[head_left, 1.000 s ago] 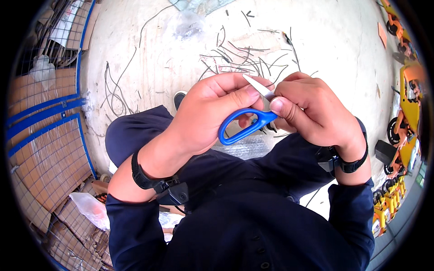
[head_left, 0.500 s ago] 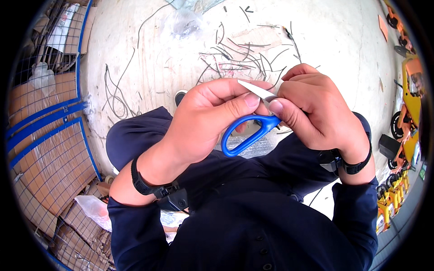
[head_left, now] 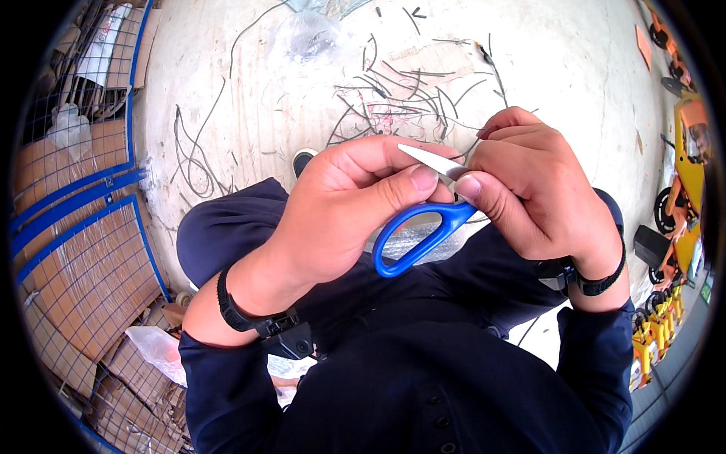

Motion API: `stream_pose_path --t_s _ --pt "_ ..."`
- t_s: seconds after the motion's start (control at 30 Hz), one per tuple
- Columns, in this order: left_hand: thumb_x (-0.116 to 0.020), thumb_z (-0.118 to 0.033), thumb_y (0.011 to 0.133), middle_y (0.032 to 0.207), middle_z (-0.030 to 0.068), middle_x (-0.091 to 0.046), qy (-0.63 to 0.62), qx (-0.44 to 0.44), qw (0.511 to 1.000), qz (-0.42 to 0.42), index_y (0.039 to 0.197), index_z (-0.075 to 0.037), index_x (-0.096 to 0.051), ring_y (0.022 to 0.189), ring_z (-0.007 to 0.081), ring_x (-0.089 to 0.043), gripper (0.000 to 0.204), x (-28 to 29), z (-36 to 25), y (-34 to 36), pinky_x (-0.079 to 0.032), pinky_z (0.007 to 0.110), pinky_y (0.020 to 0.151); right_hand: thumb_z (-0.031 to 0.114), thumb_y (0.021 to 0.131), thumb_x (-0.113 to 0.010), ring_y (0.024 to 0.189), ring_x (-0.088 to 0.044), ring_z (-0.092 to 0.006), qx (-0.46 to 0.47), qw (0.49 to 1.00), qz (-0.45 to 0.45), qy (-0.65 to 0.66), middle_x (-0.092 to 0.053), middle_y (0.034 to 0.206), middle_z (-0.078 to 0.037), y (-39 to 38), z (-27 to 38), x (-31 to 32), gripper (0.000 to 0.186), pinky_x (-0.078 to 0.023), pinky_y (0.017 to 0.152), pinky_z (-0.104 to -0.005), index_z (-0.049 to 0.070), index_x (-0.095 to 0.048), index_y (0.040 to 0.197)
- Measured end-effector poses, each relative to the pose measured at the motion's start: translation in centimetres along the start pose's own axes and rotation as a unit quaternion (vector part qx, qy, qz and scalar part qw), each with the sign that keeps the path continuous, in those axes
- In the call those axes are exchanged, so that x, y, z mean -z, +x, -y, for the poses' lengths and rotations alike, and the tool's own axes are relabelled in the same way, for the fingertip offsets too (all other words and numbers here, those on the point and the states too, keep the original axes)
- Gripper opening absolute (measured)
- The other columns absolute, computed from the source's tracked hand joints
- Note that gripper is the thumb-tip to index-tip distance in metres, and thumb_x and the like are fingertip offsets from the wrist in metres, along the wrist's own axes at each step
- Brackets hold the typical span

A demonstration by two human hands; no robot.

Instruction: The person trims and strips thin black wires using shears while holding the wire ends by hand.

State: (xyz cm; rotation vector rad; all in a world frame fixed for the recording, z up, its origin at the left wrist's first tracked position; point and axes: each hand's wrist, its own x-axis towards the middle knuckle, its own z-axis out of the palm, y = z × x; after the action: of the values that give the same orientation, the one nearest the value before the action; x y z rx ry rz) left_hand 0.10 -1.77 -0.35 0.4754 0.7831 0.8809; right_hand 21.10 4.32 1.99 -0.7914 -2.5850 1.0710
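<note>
Both hands meet over my lap. My right hand is closed around a pair of scissors with blue handles, its thumb pressed near the pivot. The pale metal blade points up and left, across the fingers of my left hand. One blue handle loop hangs below the hands. My left thumb and forefinger are pinched together beside the blade; whatever lies between them is hidden. A dark cable on the floor runs toward the knuckles of my right hand, and I cannot tell whether it is held.
Cut cable pieces lie scattered on the pale floor around a flat piece of cardboard. To the left are a coil of thin cable and a blue wire-mesh cage with cardboard inside. Yellow and orange wheeled frames line the right side.
The scissors have turned slightly, and their handle loop has swung a little down and to the right. Both hands have shifted only slightly, keeping their grips.
</note>
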Motion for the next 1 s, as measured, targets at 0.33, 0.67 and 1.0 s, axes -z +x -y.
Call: stream_pose_path --t_s 0.33,0.67,1.0 --pt "-0.052 -0.004 0.095 0.092 0.0162 -0.070 0.037 -0.005 0.999 0.002 0.119 0.008 -0.055 0.086 0.0154 -0.069 0.027 0.3 0.0 -0.1 -0.057 0.024 0.076 0.014 0.088 -0.057 0.052 -0.052 -0.0279 0.009 1.000 -0.018 -0.007 -0.052 0.056 -0.009 0.0 -0.3 -0.3 0.020 -0.044 0.072 -0.0369 0.002 -0.059 0.072" --pt "-0.056 -0.010 0.095 0.102 0.0139 -0.068 0.051 -0.048 0.997 0.012 0.117 0.006 -0.059 0.077 0.0092 -0.062 0.027 1.1 0.7 -0.2 -0.046 0.019 0.062 0.015 0.088 -0.057 0.052 -0.046 -0.0139 -0.120 0.981 -0.092 0.120 -0.050 0.062 -0.003 -0.3 -0.3 1.1 0.020 -0.039 0.057 -0.0263 -0.002 -0.056 0.078" --pt "-0.051 -0.011 0.098 0.105 0.0128 -0.067 0.039 -0.032 0.999 0.022 0.121 0.002 -0.057 0.063 0.0069 -0.052 0.028 0.1 0.1 -0.4 -0.041 0.020 0.056 0.007 0.086 -0.070 0.066 -0.048 -0.0004 -0.144 0.931 -0.090 0.324 -0.061 0.079 0.002 -0.1 -2.2 -0.3 0.021 -0.036 0.056 -0.0180 -0.001 -0.062 0.103"
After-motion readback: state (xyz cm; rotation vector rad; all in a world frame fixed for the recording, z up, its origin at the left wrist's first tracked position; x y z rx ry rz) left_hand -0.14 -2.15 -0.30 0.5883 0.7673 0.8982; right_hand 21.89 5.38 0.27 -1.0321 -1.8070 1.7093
